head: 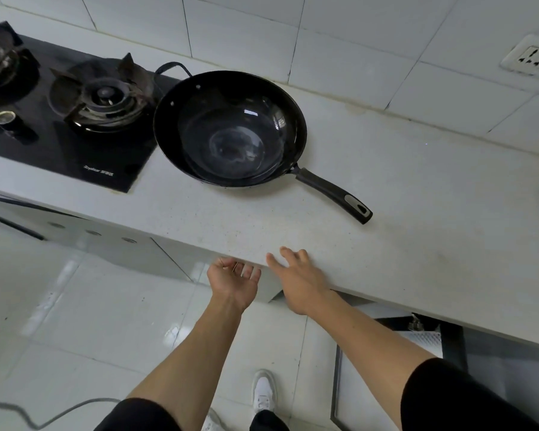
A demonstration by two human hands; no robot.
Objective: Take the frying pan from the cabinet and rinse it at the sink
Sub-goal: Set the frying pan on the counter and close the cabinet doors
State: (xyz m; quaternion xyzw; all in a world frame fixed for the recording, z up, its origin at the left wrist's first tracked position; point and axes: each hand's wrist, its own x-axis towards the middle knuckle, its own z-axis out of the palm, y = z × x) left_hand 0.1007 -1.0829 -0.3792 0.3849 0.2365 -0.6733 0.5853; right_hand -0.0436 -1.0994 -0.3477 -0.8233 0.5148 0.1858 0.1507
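A: Black steel on pale stone: our frying pan (230, 129) sits on the countertop (417, 188), just beside the gas hob (59, 119), so we judge it is already out of the cabinet.

B: And our hands? Neither holds anything. Our left hand (234, 283) hangs palm-up with loosely curled fingers in front of the counter's front edge. Our right hand (296, 275) has its fingers spread and relaxed over that edge; we cannot tell whether it touches.

A: The pan lies ahead of both hands, farther back on the counter. Its long axis runs from the bowl at the rear left to the handle (333, 191) at the front right, and the handle's tip points roughly toward our right side.

B: So the right hand is nearer the handle; we would probably reach with that one.

A: Bare counter lies between hand and handle, and more to the right. The hob crowds the pan's left, the tiled wall (324, 35) stands behind. No sink is in view.
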